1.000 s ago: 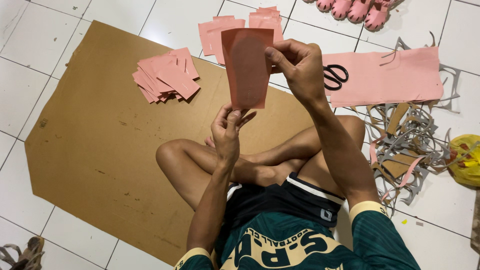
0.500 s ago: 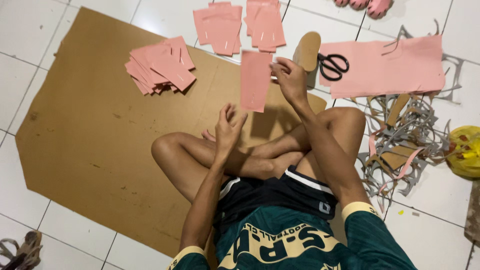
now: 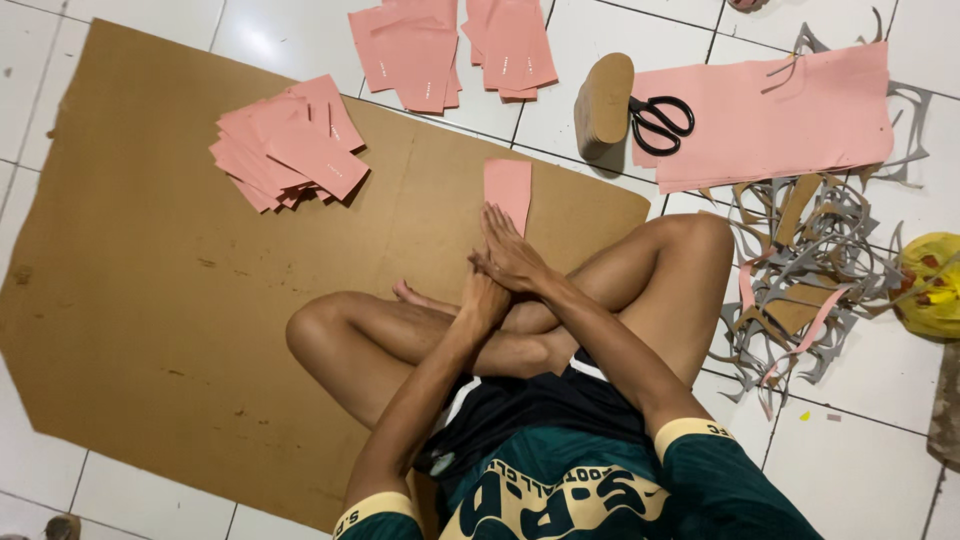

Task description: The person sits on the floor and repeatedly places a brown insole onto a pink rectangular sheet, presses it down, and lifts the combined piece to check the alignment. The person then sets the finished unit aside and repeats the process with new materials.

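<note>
Right hand (image 3: 512,255) lies flat, fingers stretched forward, fingertips pressing the near edge of a single pink sheet (image 3: 509,189) on the brown cardboard mat (image 3: 150,300); it grips nothing. Left hand (image 3: 482,297) sits just beneath and beside it, touching the right wrist, resting on the crossed legs; cannot tell whether its fingers are curled or spread, and it holds nothing visible. Person seated cross-legged on the mat, on a white tiled floor (image 3: 860,450). Left of the sheet, well apart, a fanned stack of pink cut pieces (image 3: 288,142) on the cardboard. Beyond the mat's far edge, two more pink stacks (image 3: 450,48) on the tiles. To the right, a tan shoe sole (image 3: 604,100) standing on edge, black scissors (image 3: 660,117) just beside it, overlapping a large pink sheet (image 3: 790,115). Nearer, grey and tan offcuts (image 3: 800,280) in a tangle; yellow bag (image 3: 932,285) at the right edge.
</note>
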Motion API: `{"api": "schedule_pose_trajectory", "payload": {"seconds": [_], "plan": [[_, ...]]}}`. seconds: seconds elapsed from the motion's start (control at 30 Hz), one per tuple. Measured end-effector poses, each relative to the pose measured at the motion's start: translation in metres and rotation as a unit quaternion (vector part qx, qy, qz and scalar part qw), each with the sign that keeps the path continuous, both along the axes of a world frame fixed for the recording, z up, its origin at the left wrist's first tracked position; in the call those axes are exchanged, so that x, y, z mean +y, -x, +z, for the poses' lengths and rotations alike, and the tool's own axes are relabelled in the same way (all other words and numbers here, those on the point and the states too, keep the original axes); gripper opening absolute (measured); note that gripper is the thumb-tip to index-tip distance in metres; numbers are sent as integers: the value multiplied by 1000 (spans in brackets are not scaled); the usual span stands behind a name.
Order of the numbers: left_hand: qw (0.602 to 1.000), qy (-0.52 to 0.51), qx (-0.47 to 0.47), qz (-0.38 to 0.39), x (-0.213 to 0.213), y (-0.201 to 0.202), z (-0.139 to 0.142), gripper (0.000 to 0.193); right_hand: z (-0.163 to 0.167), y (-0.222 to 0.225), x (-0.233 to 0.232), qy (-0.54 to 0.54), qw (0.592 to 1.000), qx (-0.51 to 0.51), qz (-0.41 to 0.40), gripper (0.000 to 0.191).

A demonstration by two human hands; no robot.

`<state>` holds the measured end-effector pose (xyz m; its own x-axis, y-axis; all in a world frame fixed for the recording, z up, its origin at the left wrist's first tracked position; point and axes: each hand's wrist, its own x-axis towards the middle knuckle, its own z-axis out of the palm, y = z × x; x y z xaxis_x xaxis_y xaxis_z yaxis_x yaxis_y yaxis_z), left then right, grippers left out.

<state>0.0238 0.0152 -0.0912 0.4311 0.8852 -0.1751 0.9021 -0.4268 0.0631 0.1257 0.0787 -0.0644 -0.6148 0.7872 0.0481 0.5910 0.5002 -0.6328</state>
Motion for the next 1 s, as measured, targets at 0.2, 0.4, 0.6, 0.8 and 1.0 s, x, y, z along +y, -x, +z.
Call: {"api": "schedule_pose_trajectory", "payload": {"seconds": [0.2, 0.4, 0.6, 0.8, 1.0], "plan": [[992, 100, -36, 62, -9, 0, 8, 96, -5, -3, 22, 9, 998, -64, -9, 94], [986, 121, -70, 91, -9, -4, 9, 111, 3, 1, 47, -24, 994, -105, -31, 95], [988, 108, -53, 93, -10, -10, 5, 121, 11, 6, 68, -2, 992, -107, -66, 97], [989, 89, -66, 101, -3, -9, 17, 120, 21, 9, 114, 7, 993, -64, -95, 80], [911, -64, -364, 182, 20, 0, 27, 45, 23, -86, 86, 169, 905, 329, -210, 85]]}}
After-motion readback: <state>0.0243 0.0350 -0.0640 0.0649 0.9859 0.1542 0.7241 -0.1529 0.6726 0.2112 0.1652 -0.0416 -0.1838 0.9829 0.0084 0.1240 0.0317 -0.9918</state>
